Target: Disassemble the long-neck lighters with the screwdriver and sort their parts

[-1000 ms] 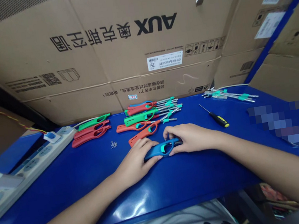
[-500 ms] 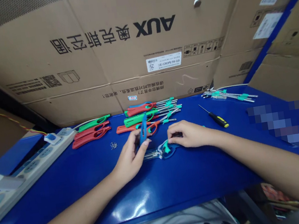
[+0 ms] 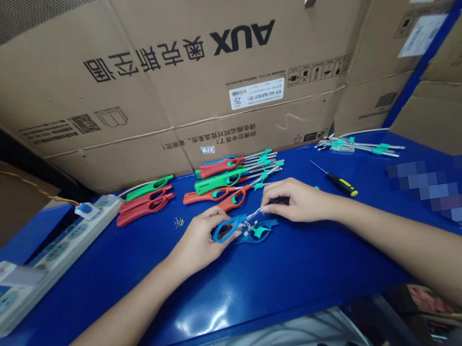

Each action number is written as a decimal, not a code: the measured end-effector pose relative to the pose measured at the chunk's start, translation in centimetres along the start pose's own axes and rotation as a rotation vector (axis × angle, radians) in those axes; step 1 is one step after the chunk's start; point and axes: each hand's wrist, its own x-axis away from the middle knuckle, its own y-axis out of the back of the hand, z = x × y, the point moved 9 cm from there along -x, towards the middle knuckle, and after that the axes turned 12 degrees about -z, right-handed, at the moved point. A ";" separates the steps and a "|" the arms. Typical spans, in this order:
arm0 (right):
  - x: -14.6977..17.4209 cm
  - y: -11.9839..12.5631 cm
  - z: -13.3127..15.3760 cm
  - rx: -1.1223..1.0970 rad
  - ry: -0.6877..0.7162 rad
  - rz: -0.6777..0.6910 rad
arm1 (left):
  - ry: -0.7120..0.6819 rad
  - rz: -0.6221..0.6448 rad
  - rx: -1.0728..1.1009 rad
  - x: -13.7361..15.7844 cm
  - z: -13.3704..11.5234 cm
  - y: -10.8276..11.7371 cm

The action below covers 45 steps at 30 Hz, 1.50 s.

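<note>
My left hand (image 3: 199, 236) grips a blue lighter casing half (image 3: 238, 219), its looped end pointing right. Below it another blue casing half (image 3: 271, 224) lies on the table, with a green trigger (image 3: 260, 231) in it. Thin pale wires (image 3: 256, 212) run from these parts to the fingertips of my right hand (image 3: 302, 201), which is closed in a pinch on them. Something dark shows between my right fingers; its kind is unclear. Just behind my hands lie assembled red, orange and green long-necked lighters (image 3: 220, 182).
Empty red and green casings (image 3: 144, 206) lie left, beside a white power strip (image 3: 62, 250). Small screws (image 3: 179, 222) sit near my left hand. A black-and-yellow screwdriver (image 3: 341, 182) and metal lighter tubes (image 3: 366, 146) lie right. A cardboard wall (image 3: 202, 96) stands behind the blue table (image 3: 146, 301).
My left hand has tipped the blue casing half from upright to nearly flat, bringing it down over the other half. Pale wires now stretch to my right fingertips. The view has shifted slightly.
</note>
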 end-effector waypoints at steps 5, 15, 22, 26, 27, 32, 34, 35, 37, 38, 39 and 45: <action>-0.6 3.1 -0.9 -0.020 0.007 -0.098 | -0.016 0.067 -0.086 -0.8 1.0 2.7; -0.2 0.4 1.8 -0.281 -0.096 -0.144 | 0.644 -0.100 0.612 0.9 1.9 -0.6; 0.7 -3.1 2.7 -0.061 -0.048 0.020 | 0.698 -0.079 0.706 1.5 1.1 -2.5; 0.8 -2.2 2.2 0.085 -0.043 0.061 | 0.636 -0.106 0.554 0.7 1.7 -1.2; 0.8 -2.0 2.0 0.143 -0.046 0.082 | 0.653 -0.107 0.515 0.7 2.2 -1.0; 1.3 -2.5 1.6 0.322 -0.041 0.238 | 0.508 -0.103 0.301 0.4 2.8 -0.2; 1.5 -3.1 1.6 0.333 -0.040 0.289 | 0.362 -0.115 0.214 0.1 2.0 0.1; 1.6 -3.4 1.7 0.332 -0.036 0.312 | 0.306 -0.112 0.182 0.1 1.7 0.0; 1.8 -3.9 1.8 0.329 -0.025 0.342 | 0.237 -0.093 0.156 0.2 1.3 -0.3; 1.8 -4.0 1.8 0.327 -0.019 0.348 | 0.214 -0.086 0.166 0.2 1.2 -0.4; 1.8 -4.0 1.7 0.321 -0.012 0.348 | 0.197 -0.082 0.187 0.2 1.1 -0.5; 1.7 -3.4 1.9 0.282 0.057 0.310 | 0.178 -0.026 0.296 0.1 1.0 -0.8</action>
